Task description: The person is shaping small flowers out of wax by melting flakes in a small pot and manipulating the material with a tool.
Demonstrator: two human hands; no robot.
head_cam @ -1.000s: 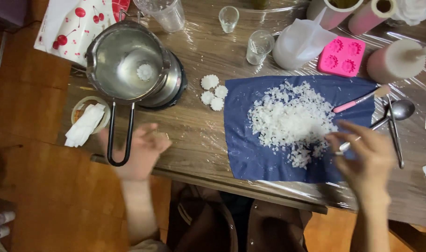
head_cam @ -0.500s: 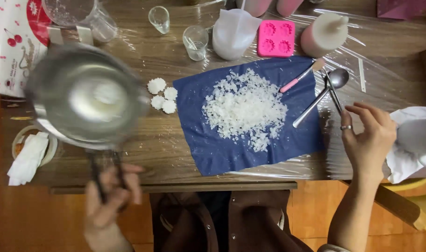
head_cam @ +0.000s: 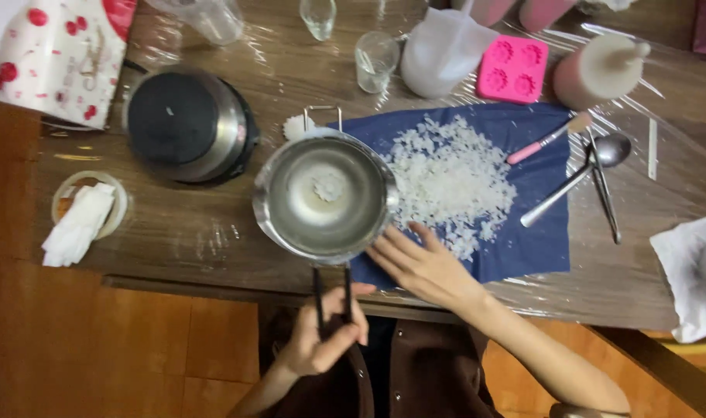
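Steel pot [head_cam: 326, 197] hangs by its handle in your clenched left hand [head_cam: 322, 337]; your right hand [head_cam: 423, 267] lies open, empty, on the blue cloth [head_cam: 535, 240] beside white flakes [head_cam: 450, 182].

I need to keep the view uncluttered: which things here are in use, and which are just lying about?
In use:
left hand gripping the small steel saucepan
right hand on the dark blue cloth
pile of white wax flakes

Lying about:
pink silicone mould
metal spoon
two small clear glasses
round black hotplate
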